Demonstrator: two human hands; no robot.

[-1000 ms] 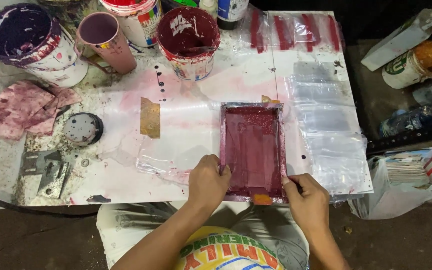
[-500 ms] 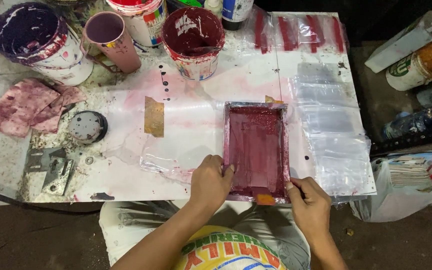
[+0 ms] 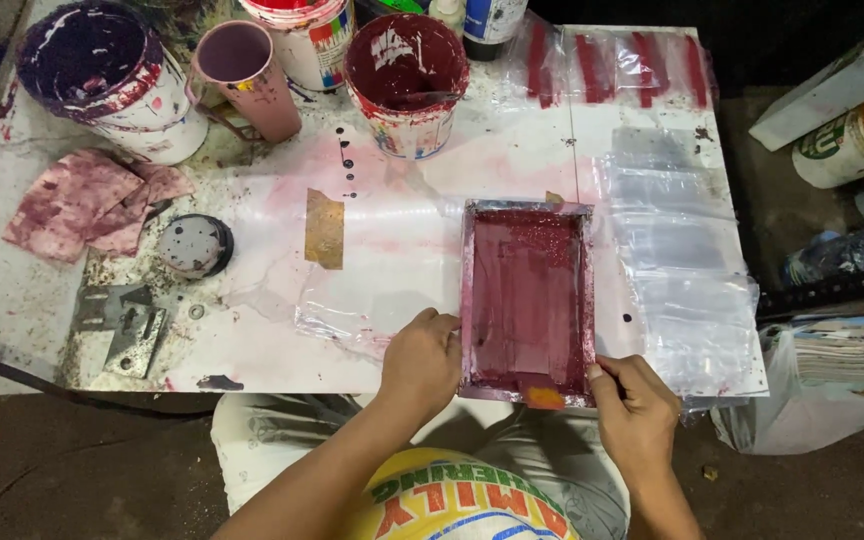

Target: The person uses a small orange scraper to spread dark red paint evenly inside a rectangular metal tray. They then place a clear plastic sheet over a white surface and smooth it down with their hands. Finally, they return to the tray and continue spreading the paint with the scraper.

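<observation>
A small rectangular printing screen [image 3: 527, 300] with a pale frame and a mesh soaked in dark red ink lies flat on the stained white table [image 3: 282, 330]. My left hand [image 3: 422, 362] grips the frame's lower left side, fingers curled over the edge. At the lower right corner, my right hand [image 3: 634, 410] holds the frame beside an orange tape tab [image 3: 544, 397]. A clear plastic bag [image 3: 352, 320] lies under the screen and sticks out on its left.
A stack of clear bags [image 3: 687, 280] lies right of the screen. At the back stand a dark red ink bucket [image 3: 407, 80], a pink cup [image 3: 247, 80] and a purple paint bucket [image 3: 112, 80]. A stained rag [image 3: 87, 205] and metal hinges [image 3: 127, 320] are at the left.
The hands stay on the screen's near corners. The view has shifted slightly; the screen sits in about the same place on the table.
</observation>
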